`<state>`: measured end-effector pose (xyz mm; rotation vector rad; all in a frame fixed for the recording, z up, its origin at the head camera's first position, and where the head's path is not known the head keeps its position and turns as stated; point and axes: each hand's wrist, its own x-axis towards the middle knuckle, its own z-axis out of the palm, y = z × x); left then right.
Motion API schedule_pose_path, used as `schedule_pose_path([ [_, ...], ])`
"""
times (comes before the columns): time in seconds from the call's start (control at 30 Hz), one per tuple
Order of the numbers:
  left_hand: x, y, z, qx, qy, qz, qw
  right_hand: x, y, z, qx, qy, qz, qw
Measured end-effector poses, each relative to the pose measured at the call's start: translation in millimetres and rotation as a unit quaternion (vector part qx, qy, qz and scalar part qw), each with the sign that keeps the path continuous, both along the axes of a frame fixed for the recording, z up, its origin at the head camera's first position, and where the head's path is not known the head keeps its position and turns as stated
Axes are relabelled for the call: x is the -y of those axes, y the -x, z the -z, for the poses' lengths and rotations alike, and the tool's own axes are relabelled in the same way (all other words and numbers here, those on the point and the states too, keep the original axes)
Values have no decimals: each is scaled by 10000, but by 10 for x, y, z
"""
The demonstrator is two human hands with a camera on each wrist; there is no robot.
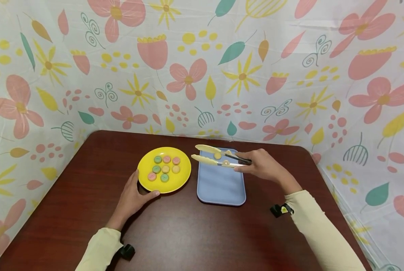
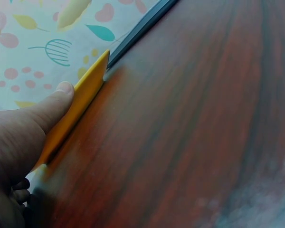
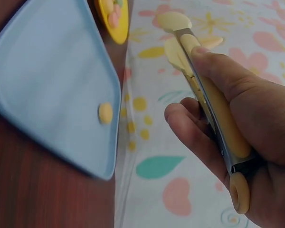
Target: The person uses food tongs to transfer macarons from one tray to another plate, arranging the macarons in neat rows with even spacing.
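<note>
My left hand (image 1: pixel 131 197) holds the yellow plate (image 1: pixel 181 182) at its near left rim, with the thumb along the front edge. Several small pink, green and yellow macarons (image 1: pixel 165 169) lie on that plate. In my right hand (image 1: pixel 263 165) is a pair of tongs (image 3: pixel 218 114) with cream tips and a metal-and-dark handle. The tongs' tips stand apart, with nothing between them, above the far part of the blue tray (image 1: pixel 221 188). One yellow macaron (image 3: pixel 105 113) lies in the tray near its far edge. In the left wrist view, my thumb touches the plate's rim.
A dark brown wooden table (image 1: pixel 175 233) carries the plate and tray side by side, a narrow gap between them. Behind and around it hangs a floral curtain (image 1: pixel 188 45) that meets the table's far edge.
</note>
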<state>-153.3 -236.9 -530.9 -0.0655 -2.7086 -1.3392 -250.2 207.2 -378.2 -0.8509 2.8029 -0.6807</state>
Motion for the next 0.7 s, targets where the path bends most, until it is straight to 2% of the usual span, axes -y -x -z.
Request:
schedule_pose_path([
  [0.3, 11, -10, 13, 137, 50, -29, 9999, -318, 179, 131, -217, -67, 102, 9997],
  [0.7, 1, -4, -3, 4, -16, 7, 10000, -580, 320, 385, -87, -184, 455, 9988],
])
